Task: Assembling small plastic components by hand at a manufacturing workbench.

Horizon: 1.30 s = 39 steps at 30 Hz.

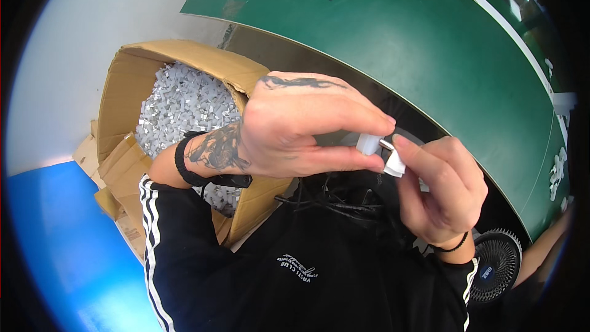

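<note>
In front of my chest, my left hand pinches a small translucent white plastic cap between thumb and forefinger. Close beside it, my right hand grips a small white connector piece whose metal tip points toward the cap. Whether the tip touches the cap I cannot tell. A bit of white shows among the curled fingers of the right hand; its kind is hidden. Behind my left forearm stands a cardboard box full of small white and metallic pieces.
A green table curves across the far side, with several white pieces near its right end. At the lower right is a black fan, with another person's arm beside it. Dark cables lie below my hands.
</note>
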Each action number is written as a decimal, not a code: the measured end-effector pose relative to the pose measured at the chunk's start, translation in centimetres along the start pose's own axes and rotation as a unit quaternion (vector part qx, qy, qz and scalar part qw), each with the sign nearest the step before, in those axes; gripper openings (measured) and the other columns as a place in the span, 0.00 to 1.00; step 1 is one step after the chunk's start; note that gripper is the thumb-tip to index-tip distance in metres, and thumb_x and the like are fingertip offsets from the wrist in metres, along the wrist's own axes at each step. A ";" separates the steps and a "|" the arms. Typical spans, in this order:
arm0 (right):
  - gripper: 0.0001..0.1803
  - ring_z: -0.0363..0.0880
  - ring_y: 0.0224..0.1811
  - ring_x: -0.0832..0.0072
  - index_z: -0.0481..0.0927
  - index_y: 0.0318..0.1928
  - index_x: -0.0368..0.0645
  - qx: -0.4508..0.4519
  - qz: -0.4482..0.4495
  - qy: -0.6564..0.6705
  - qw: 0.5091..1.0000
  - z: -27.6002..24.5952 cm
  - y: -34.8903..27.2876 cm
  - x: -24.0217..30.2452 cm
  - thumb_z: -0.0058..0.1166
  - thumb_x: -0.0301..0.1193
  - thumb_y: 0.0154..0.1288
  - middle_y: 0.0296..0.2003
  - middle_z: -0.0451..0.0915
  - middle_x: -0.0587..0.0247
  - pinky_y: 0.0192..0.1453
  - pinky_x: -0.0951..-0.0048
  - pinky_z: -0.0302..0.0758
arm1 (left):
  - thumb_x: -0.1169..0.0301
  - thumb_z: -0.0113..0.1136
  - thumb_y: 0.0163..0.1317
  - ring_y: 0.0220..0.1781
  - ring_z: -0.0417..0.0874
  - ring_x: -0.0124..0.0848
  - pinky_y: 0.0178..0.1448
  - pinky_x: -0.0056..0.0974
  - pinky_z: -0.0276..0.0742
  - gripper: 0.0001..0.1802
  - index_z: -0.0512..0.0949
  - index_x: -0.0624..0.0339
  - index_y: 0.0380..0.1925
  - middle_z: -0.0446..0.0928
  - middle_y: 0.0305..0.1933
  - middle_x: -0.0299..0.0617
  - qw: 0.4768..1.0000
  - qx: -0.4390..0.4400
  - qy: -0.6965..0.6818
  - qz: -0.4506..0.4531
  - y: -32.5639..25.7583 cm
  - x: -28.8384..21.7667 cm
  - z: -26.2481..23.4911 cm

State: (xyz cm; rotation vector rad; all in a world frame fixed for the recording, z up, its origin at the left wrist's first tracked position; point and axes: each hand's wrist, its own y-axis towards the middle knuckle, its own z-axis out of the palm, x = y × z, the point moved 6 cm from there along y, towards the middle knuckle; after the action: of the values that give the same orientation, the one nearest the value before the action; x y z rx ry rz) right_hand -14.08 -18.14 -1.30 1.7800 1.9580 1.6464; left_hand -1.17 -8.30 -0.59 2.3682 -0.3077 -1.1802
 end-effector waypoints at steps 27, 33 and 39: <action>0.14 0.73 0.23 0.73 0.79 0.36 0.32 -0.081 0.089 0.093 0.988 -0.1 -5.5 -3.1 0.56 0.10 0.46 0.26 0.77 0.56 0.25 0.75 0.69 | 0.71 0.70 0.45 0.29 0.77 0.33 0.26 0.35 0.71 0.11 0.77 0.57 0.27 0.72 0.28 0.36 0.994 0.049 0.065 -0.073 0.6 0.3 1.7; 0.13 0.73 0.24 0.74 0.79 0.37 0.32 -0.075 0.090 0.090 0.989 -0.3 -5.8 -3.1 0.58 0.12 0.47 0.26 0.77 0.56 0.27 0.75 0.69 | 0.70 0.68 0.47 0.30 0.76 0.34 0.26 0.35 0.71 0.11 0.76 0.57 0.28 0.71 0.31 0.37 0.977 0.093 0.189 -0.037 1.4 -0.7 3.3; 0.10 0.73 0.26 0.75 0.79 0.37 0.32 -0.109 0.130 0.171 0.971 -0.8 -7.0 -3.4 0.60 0.18 0.52 0.28 0.78 0.54 0.30 0.76 0.68 | 0.67 0.73 0.44 0.33 0.78 0.38 0.34 0.36 0.75 0.16 0.76 0.57 0.31 0.73 0.33 0.38 0.995 -0.036 -0.053 -0.070 2.1 -1.2 2.9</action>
State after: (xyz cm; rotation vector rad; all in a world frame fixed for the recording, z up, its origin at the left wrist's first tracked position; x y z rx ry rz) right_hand -18.27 -19.65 -7.69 1.8313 1.6137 2.2875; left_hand -4.20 -10.59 -0.24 2.2999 -0.1326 -1.3620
